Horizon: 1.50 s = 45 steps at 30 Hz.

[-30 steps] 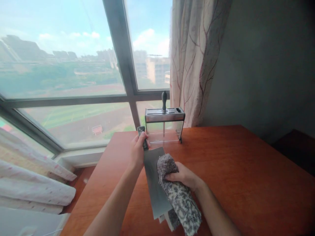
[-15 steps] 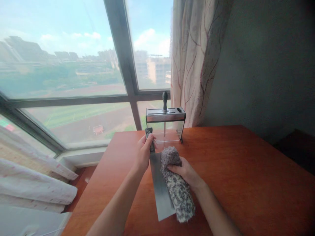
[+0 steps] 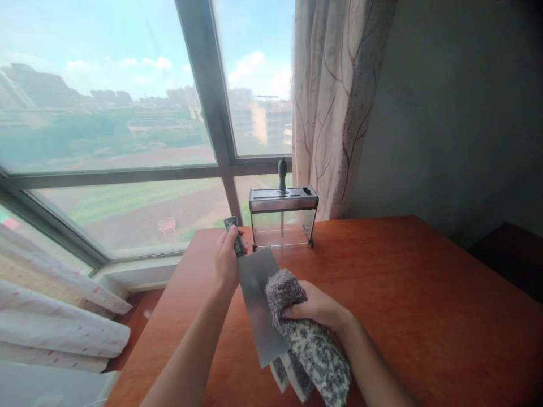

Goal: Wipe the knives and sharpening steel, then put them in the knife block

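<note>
My left hand [image 3: 226,262] grips the dark handle of a broad steel cleaver [image 3: 255,302], its blade pointing toward me above the wooden table [image 3: 403,294]. Pressed against the blade's right side is a fluffy grey-and-white cloth [image 3: 306,339], held bunched in my right hand [image 3: 319,307]. At the table's far edge stands a clear knife holder [image 3: 283,217] with a steel top. One black-handled tool [image 3: 282,173] stands upright in it.
A large window [image 3: 127,124] with a dark frame fills the left. A patterned curtain [image 3: 335,102] hangs behind the knife holder, and a grey wall [image 3: 458,113] is at the right. White fabric [image 3: 55,322] lies low on the left beside the table.
The cleaver has swung back so its flat side faces me more. My left hand moved left, and the cloth slid back down the blade toward me.
</note>
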{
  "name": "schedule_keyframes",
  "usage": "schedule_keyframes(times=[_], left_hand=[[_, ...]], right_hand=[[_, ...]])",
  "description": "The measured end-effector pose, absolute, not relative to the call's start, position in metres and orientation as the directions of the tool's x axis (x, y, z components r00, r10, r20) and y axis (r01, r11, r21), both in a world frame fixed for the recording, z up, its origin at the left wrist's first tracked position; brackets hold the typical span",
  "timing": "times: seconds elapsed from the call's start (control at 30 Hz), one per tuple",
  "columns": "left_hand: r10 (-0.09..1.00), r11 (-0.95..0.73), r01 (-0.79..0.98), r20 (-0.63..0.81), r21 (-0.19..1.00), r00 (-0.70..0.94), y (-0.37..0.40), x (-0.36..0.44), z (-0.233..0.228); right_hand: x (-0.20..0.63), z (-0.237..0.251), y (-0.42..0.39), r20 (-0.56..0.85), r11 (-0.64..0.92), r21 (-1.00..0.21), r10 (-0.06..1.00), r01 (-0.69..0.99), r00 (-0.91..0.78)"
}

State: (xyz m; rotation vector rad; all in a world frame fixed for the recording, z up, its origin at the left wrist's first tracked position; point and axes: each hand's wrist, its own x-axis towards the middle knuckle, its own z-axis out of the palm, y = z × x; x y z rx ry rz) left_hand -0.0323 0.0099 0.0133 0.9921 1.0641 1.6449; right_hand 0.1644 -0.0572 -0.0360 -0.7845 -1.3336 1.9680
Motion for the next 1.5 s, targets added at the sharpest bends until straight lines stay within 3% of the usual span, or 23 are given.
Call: schedule_keyframes(times=[0.17, 0.33, 0.6, 0.8, 0.97, 1.1, 1.2, 1.33, 1.43, 1.5], left_hand=[[0.983, -0.183, -0.253, 0.17, 0.95, -0.07, 0.001, -0.009, 0.005], [0.981, -0.194, -0.215, 0.182, 0.957, -0.072, -0.002, -0.003, 0.004], [0.887, -0.339, -0.214, 0.236, 0.916, -0.396, 0.011, -0.035, 0.013], [0.798, -0.434, -0.248, 0.242, 0.866, -0.551, 0.019, -0.054, 0.012], [0.664, -0.519, -0.188, 0.255, 0.834, -0.702, 0.022, -0.055, 0.01], [0.565, -0.564, -0.108, 0.287, 0.819, -0.773, 0.018, -0.04, 0.008], [0.629, -0.547, -0.139, 0.296, 0.826, -0.719, 0.007, -0.024, 0.007], [0.8, -0.444, -0.265, 0.246, 0.856, -0.547, -0.009, -0.024, 0.005], [0.954, -0.27, -0.366, 0.197, 0.89, -0.225, -0.016, -0.039, 0.0], [0.99, -0.123, -0.357, 0.142, 0.926, 0.027, -0.019, -0.05, -0.004]], right_hand=[[0.162, -0.027, -0.053, -0.102, -0.258, -0.931, 0.863, -0.257, -0.495], [0.161, -0.022, -0.054, -0.104, -0.231, -0.934, 0.906, -0.274, -0.41], [0.163, -0.034, -0.059, -0.131, -0.279, -0.934, 0.847, -0.223, -0.515], [0.17, -0.035, -0.059, -0.12, -0.272, -0.927, 0.867, -0.259, -0.484], [0.162, -0.046, -0.058, -0.167, -0.244, -0.862, 0.965, -0.445, -0.204], [0.145, -0.051, -0.053, -0.206, -0.134, -0.756, 0.978, -0.641, 0.039], [0.143, -0.05, -0.049, -0.215, -0.075, -0.726, 0.969, -0.683, 0.122], [0.165, -0.047, -0.043, -0.213, 0.016, -0.77, 0.936, -0.638, 0.28], [0.186, -0.048, -0.038, -0.145, 0.084, -0.842, 0.916, -0.533, 0.373], [0.195, -0.051, -0.035, -0.085, 0.118, -0.899, 0.898, -0.422, 0.432]])
